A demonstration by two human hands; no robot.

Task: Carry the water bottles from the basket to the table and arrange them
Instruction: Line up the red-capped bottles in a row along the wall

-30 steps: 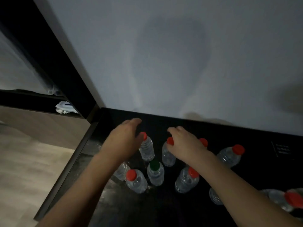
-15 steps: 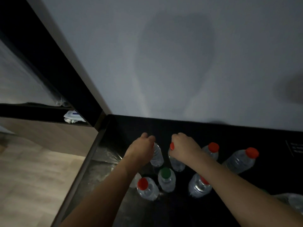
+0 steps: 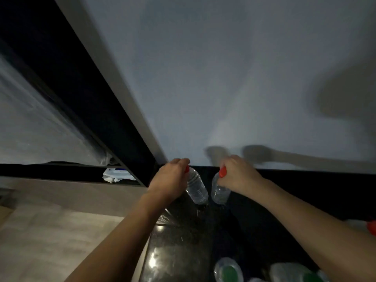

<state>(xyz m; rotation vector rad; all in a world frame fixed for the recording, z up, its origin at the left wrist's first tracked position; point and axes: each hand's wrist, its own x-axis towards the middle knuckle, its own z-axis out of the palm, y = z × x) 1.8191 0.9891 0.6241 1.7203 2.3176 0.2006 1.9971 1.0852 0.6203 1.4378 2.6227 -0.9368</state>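
Floor: pale, beyond the tabletop's left edge.
White packet: crumpled, on a dark ledge left of the tabletop's far left corner.
My left hand: fingers curled round the neck of the left bottle, just under its red cap, near the far left corner of the tabletop.
Left bottle: clear, tilted, base toward me; whether it touches the tabletop I cannot tell.
Right bottle: clear, red cap, just beside the left one, near the far edge, also tilted.
My right hand: fingers curled round this bottle's neck at the cap.
Wall: grey, along the far edge, with 2 hand shadows.
Near edge: 1 green-capped bottle and more bottles, blurred.
Right edge: 1 red cap, partly cut off.
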